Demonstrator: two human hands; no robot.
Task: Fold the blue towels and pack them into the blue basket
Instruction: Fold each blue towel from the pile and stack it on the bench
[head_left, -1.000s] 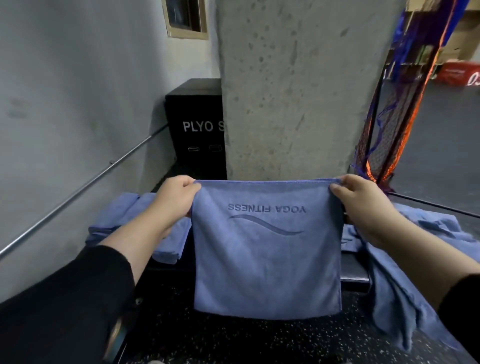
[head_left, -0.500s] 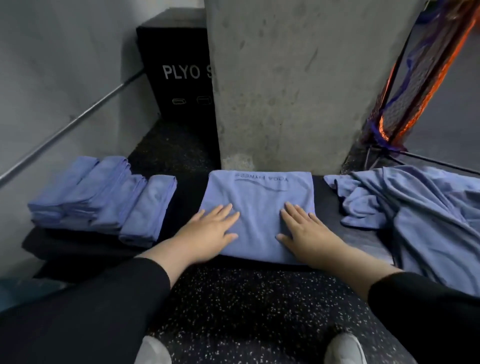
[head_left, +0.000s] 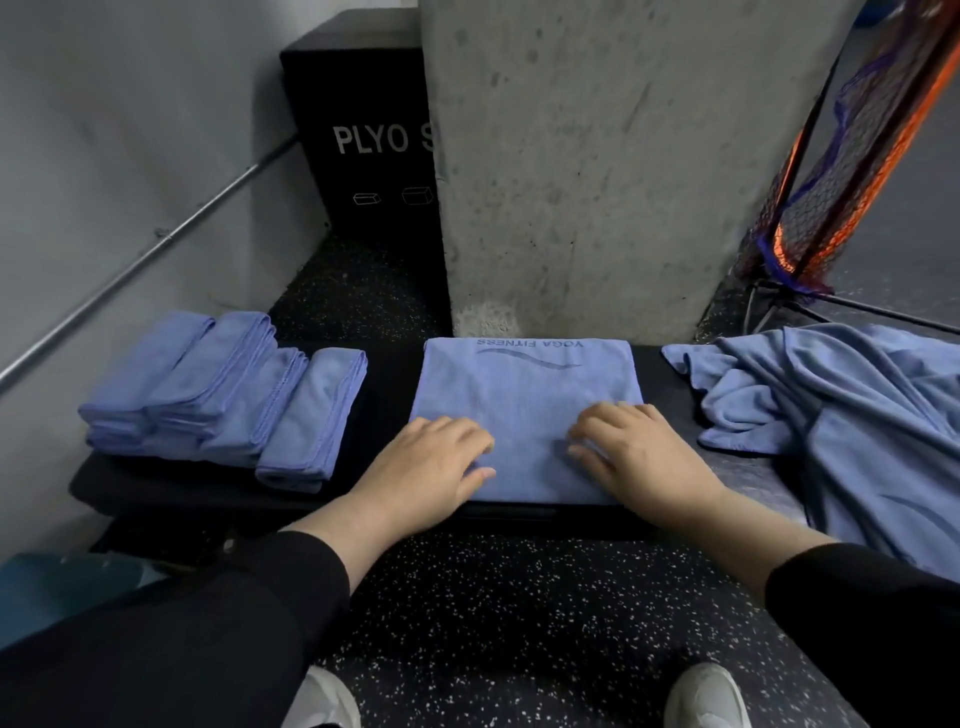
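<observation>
Folded towel (head_left: 524, 410) lies flat mid-tabletop, logo at far edge; folded stack (head_left: 218, 395) left, loose heap (head_left: 852, 415) right.

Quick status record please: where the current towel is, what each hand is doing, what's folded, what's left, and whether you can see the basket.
current towel: blue towel, flat on the black bench, logo at far edge
left hand: fingers bent, resting on the towel's near left part
right hand: fingers bent, resting on the near right part
folded: folded towels on the bench, left
left to fold: crumpled pile, right
basket: not clearly in view
</observation>
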